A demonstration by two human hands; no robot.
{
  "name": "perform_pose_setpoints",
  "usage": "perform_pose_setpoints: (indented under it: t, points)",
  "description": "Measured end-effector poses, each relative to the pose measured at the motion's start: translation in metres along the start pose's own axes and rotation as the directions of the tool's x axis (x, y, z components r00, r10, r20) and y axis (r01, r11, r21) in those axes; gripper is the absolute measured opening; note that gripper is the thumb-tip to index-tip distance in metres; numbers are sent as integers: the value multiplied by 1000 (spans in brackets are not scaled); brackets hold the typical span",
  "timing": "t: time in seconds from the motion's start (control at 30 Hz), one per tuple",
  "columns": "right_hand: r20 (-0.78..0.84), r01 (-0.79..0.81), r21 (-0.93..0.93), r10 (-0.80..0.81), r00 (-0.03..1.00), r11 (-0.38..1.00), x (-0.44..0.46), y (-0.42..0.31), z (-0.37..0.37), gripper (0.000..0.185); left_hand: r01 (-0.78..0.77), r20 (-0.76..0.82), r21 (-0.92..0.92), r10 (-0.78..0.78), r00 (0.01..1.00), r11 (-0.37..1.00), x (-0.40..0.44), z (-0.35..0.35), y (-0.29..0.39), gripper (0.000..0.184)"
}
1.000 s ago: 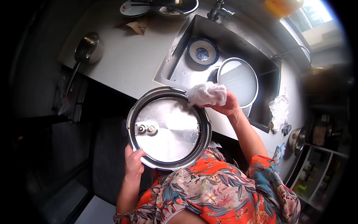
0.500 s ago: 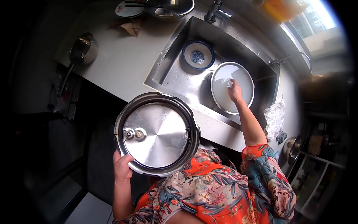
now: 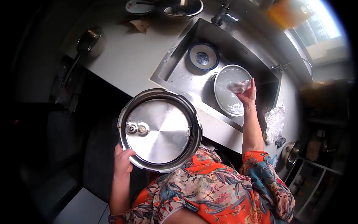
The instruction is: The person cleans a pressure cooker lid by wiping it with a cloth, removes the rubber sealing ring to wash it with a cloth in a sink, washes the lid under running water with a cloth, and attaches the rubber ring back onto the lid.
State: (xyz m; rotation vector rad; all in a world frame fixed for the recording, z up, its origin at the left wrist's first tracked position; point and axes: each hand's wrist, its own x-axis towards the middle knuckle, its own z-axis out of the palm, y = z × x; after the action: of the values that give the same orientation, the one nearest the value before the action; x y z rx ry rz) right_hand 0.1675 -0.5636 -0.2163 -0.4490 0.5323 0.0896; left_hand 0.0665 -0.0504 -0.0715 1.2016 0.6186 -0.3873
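Note:
My left hand (image 3: 123, 159) grips the rim of a pressure cooker lid (image 3: 158, 130), its metal underside with two valve fittings turned up toward me. The lid is held in front of the counter edge, close to my body. Above a round pot of cloudy water (image 3: 227, 100), my right hand (image 3: 247, 94) is closed on a wet whitish cloth (image 3: 238, 87), blurred by motion. The pot stands in the steel sink (image 3: 182, 84). Beside it in the sink sits a blue-rimmed bowl (image 3: 203, 56).
A faucet (image 3: 223, 15) rises behind the sink. On the counter at left rests a steel pan with a handle (image 3: 89, 40). A metal bowl (image 3: 184, 10), a small plate (image 3: 138, 7) and a brown scrap (image 3: 140, 25) lie at the back. A crumpled white cloth (image 3: 275, 123) hangs at right.
My right hand has come up out of the pot's water with the cloth and shifted right. The water is now rippled and foamy. My left hand keeps hold of the lid.

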Motion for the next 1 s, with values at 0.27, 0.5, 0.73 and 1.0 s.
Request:
perform_pose_setpoints:
  t: [0.27, 0.5, 0.73, 1.0]
  points:
    - [-511, 98, -467, -358, 781, 879, 32, 3, 10, 16, 1, 29, -28, 0, 1000, 1000, 3, -8, -6, 42]
    - [-390, -163, -837, -360, 848, 522, 17, 5, 22, 7, 3, 60, -42, -1, 998, 999, 5, -9, -9, 44]
    - [-353, -92, -736, -264, 898, 671, -3, -4, 47, 28, 4, 80, -50, 0, 997, 999, 6, -10, -8, 44]
    - [-225, 156, -742, -462, 858, 652, 20, 5, 4, 13, 26, 92, -27, -24, 995, 999, 11, -15, -8, 42]
